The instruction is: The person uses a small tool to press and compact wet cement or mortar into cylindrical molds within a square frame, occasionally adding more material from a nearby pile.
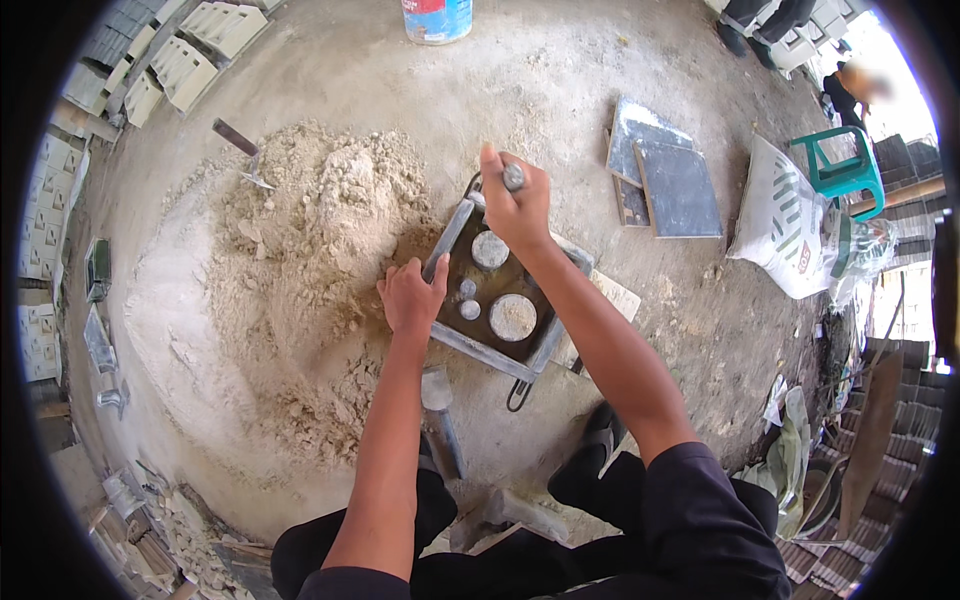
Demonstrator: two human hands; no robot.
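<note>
A square metal mould [487,350] lies on the dusty ground in front of me, tilted in the view, with wire loop handles at two ends. Inside it stand round, powder-dusted plugs [513,317], two large and two small. My left hand [412,293] grips the mould's left rim, thumb on the edge and fingers outside it. Over the far part of the mould, my right hand [516,200] is wrapped around a grey rod-like tool [513,177] with a round end. The rod's lower part is hidden by the hand.
A heap of sandy powder [310,220] spreads at left, with a trowel [240,145] stuck in it. A hammer-like tool [443,420] lies near my feet. Flat dark boards [680,190], a white sack [785,220] and a green stool [840,170] are at right; a bucket [437,22] stands far ahead.
</note>
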